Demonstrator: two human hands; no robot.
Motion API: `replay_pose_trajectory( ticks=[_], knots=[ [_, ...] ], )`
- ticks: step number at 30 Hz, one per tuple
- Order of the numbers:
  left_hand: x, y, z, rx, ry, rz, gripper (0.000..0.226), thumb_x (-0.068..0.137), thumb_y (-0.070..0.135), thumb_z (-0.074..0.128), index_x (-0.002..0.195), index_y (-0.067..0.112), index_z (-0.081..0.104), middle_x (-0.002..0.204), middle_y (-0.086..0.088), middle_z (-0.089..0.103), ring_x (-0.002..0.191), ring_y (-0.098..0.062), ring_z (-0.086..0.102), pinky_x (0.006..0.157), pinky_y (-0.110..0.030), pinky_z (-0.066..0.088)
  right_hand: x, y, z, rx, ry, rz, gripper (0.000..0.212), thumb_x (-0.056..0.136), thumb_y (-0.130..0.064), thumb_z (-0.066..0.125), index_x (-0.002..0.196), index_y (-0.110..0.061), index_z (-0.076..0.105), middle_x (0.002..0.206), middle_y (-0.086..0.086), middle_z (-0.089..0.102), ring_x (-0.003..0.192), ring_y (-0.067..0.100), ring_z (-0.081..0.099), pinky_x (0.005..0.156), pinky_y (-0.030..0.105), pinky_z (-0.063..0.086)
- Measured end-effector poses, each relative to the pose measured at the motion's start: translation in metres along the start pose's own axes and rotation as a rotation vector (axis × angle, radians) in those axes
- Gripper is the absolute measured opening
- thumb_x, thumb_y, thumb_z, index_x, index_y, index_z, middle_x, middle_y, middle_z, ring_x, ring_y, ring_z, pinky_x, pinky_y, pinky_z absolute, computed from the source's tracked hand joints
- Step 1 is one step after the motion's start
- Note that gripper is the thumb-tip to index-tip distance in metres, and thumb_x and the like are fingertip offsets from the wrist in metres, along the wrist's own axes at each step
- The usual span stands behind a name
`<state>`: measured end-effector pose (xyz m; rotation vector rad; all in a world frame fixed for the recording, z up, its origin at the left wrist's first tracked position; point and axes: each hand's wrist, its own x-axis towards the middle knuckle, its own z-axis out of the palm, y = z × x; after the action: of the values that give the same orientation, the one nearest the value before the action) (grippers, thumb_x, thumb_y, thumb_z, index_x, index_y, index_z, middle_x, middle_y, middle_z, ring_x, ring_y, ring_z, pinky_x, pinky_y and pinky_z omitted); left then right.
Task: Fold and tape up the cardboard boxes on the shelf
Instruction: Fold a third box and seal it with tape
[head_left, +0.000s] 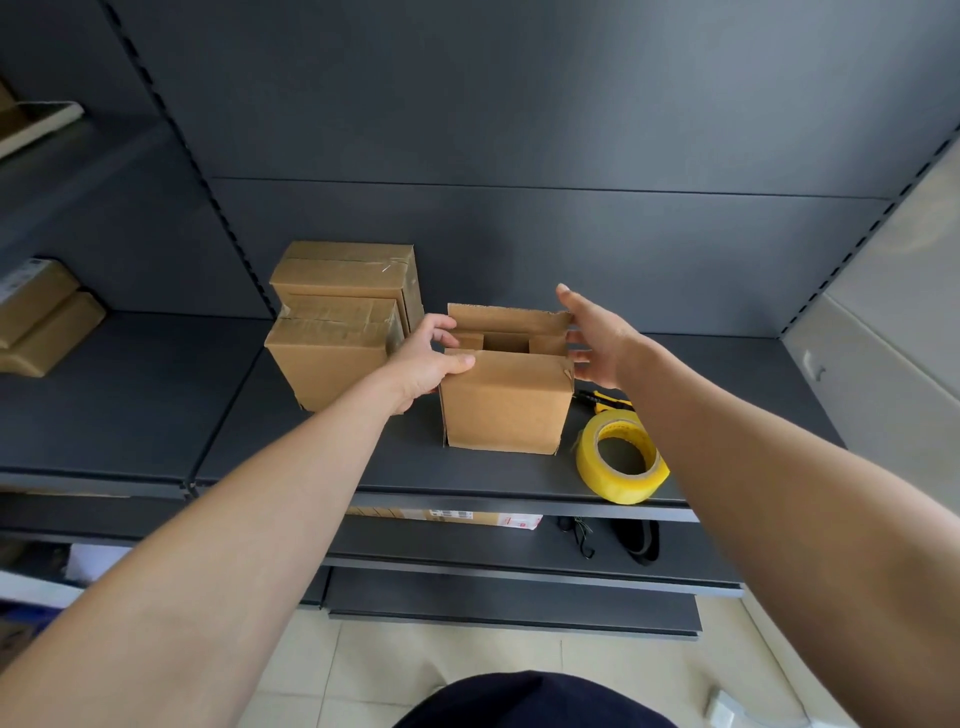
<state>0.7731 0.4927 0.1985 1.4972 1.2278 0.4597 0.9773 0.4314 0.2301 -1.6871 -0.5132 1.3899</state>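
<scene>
Just left of your left hand (426, 364) stand two taped boxes (332, 338), near enough to knock. That hand grips the open box (504, 405) at its left top corner, thumb on the front flap. Your right hand (597, 343) hangs released by the box's right side. Press unevenly and the flaps could spring up. Below that hand, the tape roll (621, 457) sits at the shelf (130, 405) edge; a nudge might drop it
</scene>
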Motion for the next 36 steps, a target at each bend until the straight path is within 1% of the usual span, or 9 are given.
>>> replay_pose_trajectory(
  ticks=[2,6,11,14,21,25,28,33,36],
  knots=[
    [0.0,0.0,0.003,0.02,0.049,-0.004,0.061,0.084,0.015,0.07,0.128,0.033,0.031,0.114,0.002,0.043,0.091,-0.012,0.049,0.059,-0.024,0.042,0.0,0.001,0.001,0.007,0.023,0.006,0.044,0.086,-0.059,0.055,0.108,-0.021,0.057,0.106,0.004,0.063,0.094,0.023,0.062,0.074,0.035,0.053],
    [0.0,-0.003,0.006,0.028,0.1,0.004,0.07,0.081,0.013,0.073,0.127,0.042,0.029,0.119,-0.004,0.039,0.102,-0.021,0.048,0.061,-0.027,0.046,0.005,0.007,0.0,0.016,0.073,0.002,0.034,0.088,-0.05,0.059,0.106,-0.021,0.057,0.105,0.004,0.063,0.094,0.022,0.062,0.089,0.038,0.053],
    [-0.004,-0.006,0.009,-0.004,0.111,0.034,0.077,0.081,0.01,0.072,0.131,0.05,0.028,0.132,-0.002,0.033,0.115,-0.024,0.042,0.091,-0.043,0.049,0.007,0.011,0.001,-0.009,0.104,-0.016,0.023,0.09,-0.03,0.063,0.11,-0.019,0.058,0.111,0.005,0.061,0.101,0.022,0.06,0.094,0.039,0.051],
    [-0.006,-0.004,0.009,0.021,0.074,0.088,0.057,0.085,0.006,0.067,0.123,0.044,0.046,0.128,0.0,0.039,0.113,-0.023,0.045,0.086,-0.037,0.049,0.006,0.013,-0.001,-0.067,0.081,-0.057,0.011,0.092,-0.014,0.06,0.1,-0.019,0.064,0.107,0.003,0.061,0.094,0.017,0.058,0.086,0.032,0.05],
    [-0.011,-0.011,0.011,-0.039,0.078,0.062,0.016,0.088,0.018,0.065,0.098,0.03,0.065,0.124,0.0,0.049,0.103,-0.022,0.053,0.072,-0.031,0.048,0.008,0.027,0.002,-0.068,0.107,-0.068,0.039,0.088,0.002,0.06,0.119,-0.022,0.058,0.107,0.004,0.059,0.086,0.016,0.059,0.075,0.028,0.049],
    [-0.01,-0.01,0.018,-0.08,0.163,0.042,0.007,0.088,0.022,0.065,0.093,0.027,0.066,0.098,0.01,0.056,0.092,-0.016,0.052,0.072,-0.03,0.044,0.007,0.026,0.004,-0.045,0.139,-0.076,0.04,0.086,0.005,0.061,0.119,-0.018,0.059,0.09,0.0,0.059,0.076,0.013,0.058,0.061,0.022,0.048],
    [-0.007,-0.003,0.024,-0.095,0.233,0.011,0.005,0.085,0.017,0.068,0.086,0.022,0.066,0.081,0.013,0.056,0.075,-0.01,0.049,0.062,-0.025,0.039,0.006,0.029,0.003,-0.062,0.119,-0.091,0.041,0.087,0.0,0.063,0.123,-0.02,0.058,0.101,0.002,0.06,0.081,0.014,0.06,0.074,0.026,0.05],
    [0.0,0.004,0.026,-0.074,0.264,-0.037,0.016,0.082,0.011,0.069,0.072,0.023,0.063,0.078,0.01,0.06,0.071,-0.008,0.05,0.058,-0.024,0.037,0.002,0.045,-0.024,0.123,0.115,-0.129,0.032,0.095,-0.02,0.056,0.125,-0.009,0.055,0.119,0.014,0.063,0.098,0.024,0.065,0.081,0.028,0.052],
    [0.003,0.005,0.029,-0.018,0.3,-0.022,0.02,0.082,0.01,0.069,0.068,0.023,0.062,0.084,0.005,0.064,0.079,-0.013,0.054,0.059,-0.022,0.038,0.0,0.054,-0.042,-0.257,0.252,-0.052,0.032,0.091,-0.006,0.049,0.119,0.009,0.055,0.122,0.029,0.058,0.076,0.023,0.058,0.067,0.029,0.048]
  ],
)
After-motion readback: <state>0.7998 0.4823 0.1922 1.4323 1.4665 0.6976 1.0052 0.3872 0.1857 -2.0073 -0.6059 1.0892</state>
